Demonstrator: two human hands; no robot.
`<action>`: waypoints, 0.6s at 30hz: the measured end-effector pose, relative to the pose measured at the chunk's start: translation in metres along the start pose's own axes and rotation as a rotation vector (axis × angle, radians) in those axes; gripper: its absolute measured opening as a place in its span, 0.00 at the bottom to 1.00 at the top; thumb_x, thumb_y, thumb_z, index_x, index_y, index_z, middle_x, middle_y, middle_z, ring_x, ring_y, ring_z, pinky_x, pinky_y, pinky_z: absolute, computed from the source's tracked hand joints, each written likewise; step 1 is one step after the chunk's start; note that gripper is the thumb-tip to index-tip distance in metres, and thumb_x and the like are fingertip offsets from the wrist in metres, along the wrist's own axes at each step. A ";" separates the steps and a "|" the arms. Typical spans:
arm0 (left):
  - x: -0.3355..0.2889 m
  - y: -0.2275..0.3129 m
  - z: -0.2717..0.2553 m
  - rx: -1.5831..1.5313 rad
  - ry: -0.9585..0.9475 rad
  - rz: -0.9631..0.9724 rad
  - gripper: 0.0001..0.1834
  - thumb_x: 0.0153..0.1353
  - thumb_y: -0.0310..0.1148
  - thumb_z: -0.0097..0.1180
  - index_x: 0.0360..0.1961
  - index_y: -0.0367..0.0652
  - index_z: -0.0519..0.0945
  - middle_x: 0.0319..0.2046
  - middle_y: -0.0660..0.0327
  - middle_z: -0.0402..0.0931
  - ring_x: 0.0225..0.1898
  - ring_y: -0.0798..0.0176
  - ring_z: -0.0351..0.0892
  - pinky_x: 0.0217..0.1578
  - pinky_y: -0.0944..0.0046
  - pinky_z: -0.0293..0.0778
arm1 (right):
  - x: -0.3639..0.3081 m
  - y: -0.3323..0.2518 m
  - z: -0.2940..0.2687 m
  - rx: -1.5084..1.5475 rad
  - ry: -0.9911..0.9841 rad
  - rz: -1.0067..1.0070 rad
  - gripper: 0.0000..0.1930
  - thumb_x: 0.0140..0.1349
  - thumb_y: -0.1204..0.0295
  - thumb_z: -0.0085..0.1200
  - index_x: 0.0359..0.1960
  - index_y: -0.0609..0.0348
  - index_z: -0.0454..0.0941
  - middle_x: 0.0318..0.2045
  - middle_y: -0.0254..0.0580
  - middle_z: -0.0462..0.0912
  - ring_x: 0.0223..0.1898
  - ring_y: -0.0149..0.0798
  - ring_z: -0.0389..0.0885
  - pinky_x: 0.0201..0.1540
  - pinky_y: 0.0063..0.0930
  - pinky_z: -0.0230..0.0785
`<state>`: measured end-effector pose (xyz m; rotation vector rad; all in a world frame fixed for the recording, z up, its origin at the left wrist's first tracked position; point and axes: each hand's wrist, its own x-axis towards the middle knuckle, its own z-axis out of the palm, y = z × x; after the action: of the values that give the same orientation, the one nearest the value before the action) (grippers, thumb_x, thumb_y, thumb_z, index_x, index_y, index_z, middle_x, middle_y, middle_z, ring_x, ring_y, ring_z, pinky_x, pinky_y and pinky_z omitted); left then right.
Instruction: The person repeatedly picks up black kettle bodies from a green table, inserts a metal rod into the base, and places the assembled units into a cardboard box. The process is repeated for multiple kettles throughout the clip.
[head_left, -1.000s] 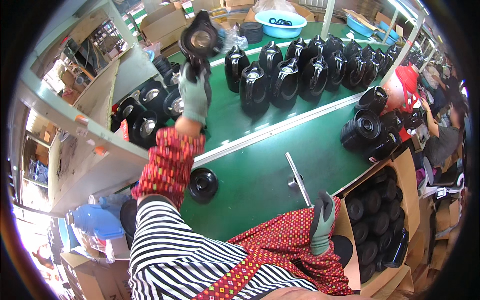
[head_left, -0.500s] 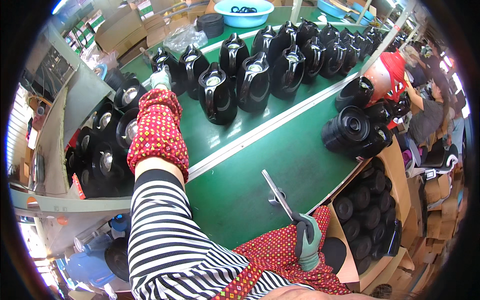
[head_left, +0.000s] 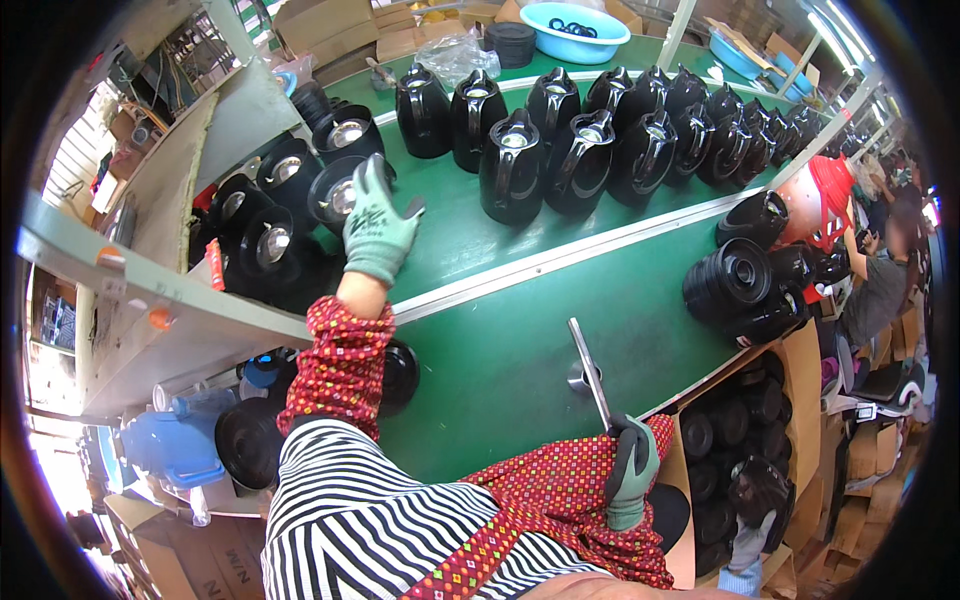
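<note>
Taking the green conveyor belt as my landmark: off its left edge sits a blue plastic jug under a grey shelf, and just beside the belt's left rim stands a crowd of black open-topped jug bodies, their shiny metal insides showing. My left hand, in a grey-green glove, is stretched over the nearest of these, an open black jug body; the fingers are spread and loose, closed on nothing, though whether the fingertips actually touch its rim I cannot tell. A round black lid lies on the belt's near-left part, partly hidden by my red patterned sleeve. Along the belt's far half, beyond the pale dividing strip, runs a row of finished black jugs with handles (they stand upright and crowd close together). Behind them, at the belt's far end, rests a light blue basin. On the near half of the belt my right hand is clenched around the lower end of a long metal tool, whose shaft slants up across the green surface. At the belt's right edge black round bases are piled, and below that edge a cardboard box holds more black parts.
</note>
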<state>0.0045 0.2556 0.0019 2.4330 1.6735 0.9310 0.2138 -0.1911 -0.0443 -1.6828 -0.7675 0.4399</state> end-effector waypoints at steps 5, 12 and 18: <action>-0.005 -0.048 -0.019 0.237 -0.240 -0.276 0.50 0.56 0.50 0.73 0.75 0.43 0.65 0.78 0.39 0.55 0.59 0.36 0.83 0.57 0.48 0.81 | -0.007 0.018 -0.004 0.021 0.027 -0.034 0.13 0.77 0.72 0.51 0.52 0.71 0.82 0.44 0.47 0.87 0.45 0.39 0.86 0.49 0.31 0.78; -0.031 -0.036 -0.031 -0.014 -0.004 0.096 0.30 0.52 0.42 0.75 0.55 0.44 0.82 0.63 0.48 0.78 0.55 0.41 0.84 0.55 0.49 0.81 | -0.007 0.013 -0.005 0.024 -0.020 -0.012 0.18 0.77 0.66 0.56 0.59 0.68 0.79 0.49 0.45 0.86 0.46 0.38 0.86 0.52 0.31 0.77; -0.127 0.090 -0.126 -0.315 -0.070 0.635 0.19 0.46 0.28 0.77 0.39 0.42 0.83 0.59 0.51 0.82 0.40 0.48 0.88 0.39 0.56 0.83 | 0.009 -0.100 0.008 0.380 -0.222 0.298 0.46 0.70 0.49 0.65 0.78 0.62 0.56 0.60 0.51 0.77 0.42 0.33 0.83 0.41 0.26 0.79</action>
<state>-0.0127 0.0725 0.0802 2.7455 0.6474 1.0401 0.1894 -0.1680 0.0508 -1.4038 -0.5472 0.9339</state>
